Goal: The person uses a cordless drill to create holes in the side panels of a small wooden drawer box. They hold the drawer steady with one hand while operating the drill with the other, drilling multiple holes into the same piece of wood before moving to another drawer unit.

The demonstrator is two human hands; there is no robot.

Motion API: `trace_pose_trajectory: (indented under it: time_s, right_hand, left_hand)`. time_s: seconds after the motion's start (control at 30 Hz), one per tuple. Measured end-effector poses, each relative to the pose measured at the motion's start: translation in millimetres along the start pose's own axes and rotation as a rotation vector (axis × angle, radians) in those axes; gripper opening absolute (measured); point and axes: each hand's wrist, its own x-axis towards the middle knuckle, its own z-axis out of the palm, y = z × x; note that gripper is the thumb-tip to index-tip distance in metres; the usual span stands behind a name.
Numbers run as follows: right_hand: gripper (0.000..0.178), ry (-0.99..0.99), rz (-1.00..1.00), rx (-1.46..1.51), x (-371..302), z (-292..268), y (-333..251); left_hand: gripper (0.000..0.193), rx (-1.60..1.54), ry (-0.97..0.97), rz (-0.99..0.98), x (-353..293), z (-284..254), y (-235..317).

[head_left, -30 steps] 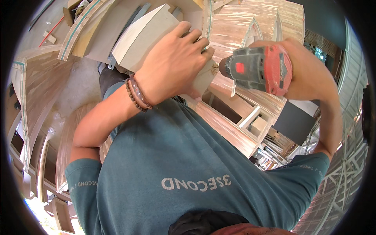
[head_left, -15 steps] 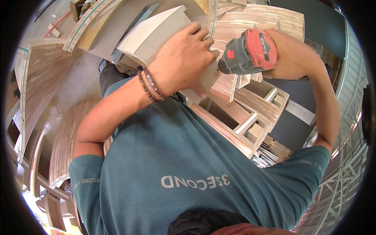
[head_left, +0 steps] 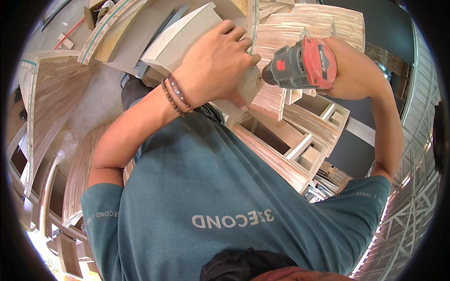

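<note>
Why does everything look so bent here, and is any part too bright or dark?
All in the head view: the fisheye lens curves straight lines near the rim, like the roof framework; glare washes out the lower-left edge; black fills the corners; soft shadow darkens the shirt near the left hand; the power drill looks fairly sharp.

We are seeing a grey floor (head_left: pixel 96 100) spreading along the left and upper left of the frame. Near the upper-left rim, a small pale wood block (head_left: pixel 66 41) is lying on it, and a thin red strip (head_left: pixel 77 25) is running right beside the block. We are finding a curved wood-veneer panel (head_left: pixel 54 91) standing at the left. What is supporting the pale wooden box (head_left: pixel 178 42) at upper centre is staying hidden from us.
</note>
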Motion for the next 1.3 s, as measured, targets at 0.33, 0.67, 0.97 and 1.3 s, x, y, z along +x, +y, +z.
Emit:
trace_pose_trajectory:
  time_s: [0.33,0.67,0.97,1.3]
  right_hand:
    - [0.044,0.213,-0.041,0.074,-22,26,18]
    - [0.058,0.247,-0.058,0.486,-48,79,30]
    - [0.079,0.486,0.24,0.676,-92,172,48]
    - [0.077,0.556,0.267,0.927,-109,169,37]
  left_hand:
    - [0.084,-0.005,0.039,-0.01,-3,3,0]
    - [0.085,-0.038,0.012,-0.019,-1,-3,2]
    - [0.09,-0.033,0.017,0.0,-1,-9,7]
    - [0.089,-0.004,0.045,0.043,4,-11,8]
